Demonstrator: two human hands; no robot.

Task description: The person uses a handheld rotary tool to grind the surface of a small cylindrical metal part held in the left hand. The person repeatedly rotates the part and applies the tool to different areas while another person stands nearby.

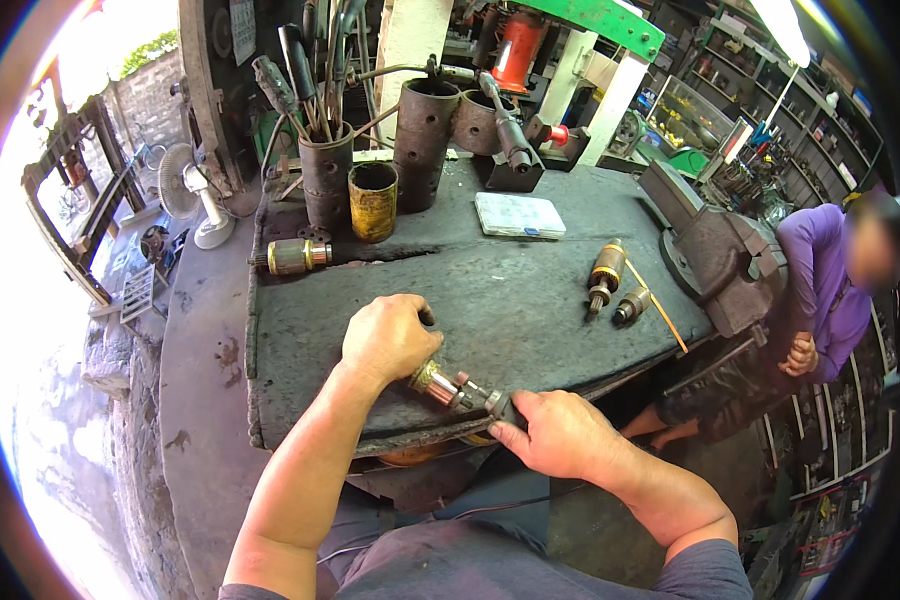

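Note:
A starter-motor armature [436, 383] with a copper-coloured end is tilted over the near part of the workbench. My left hand [390, 340] is closed around its upper end, hiding part of the body. At its lower right end, my right hand [562, 435] pinches a small grey metal piece [497, 403] between thumb and fingers. The piece lines up with the armature's shaft; whether the two are joined I cannot tell. Another armature [298, 256] lies at the bench's left. To the right lie a third armature [607, 268] and a smaller cylindrical part [631, 306].
A thin orange stick [658, 307] lies beside the right-hand parts, near a large bench vise [725, 265]. Along the back stand a yellow can [373, 207], dark metal tubes [426, 150] holding tools, and a white plastic case [519, 216]. A person in purple [820, 270] is at the right.

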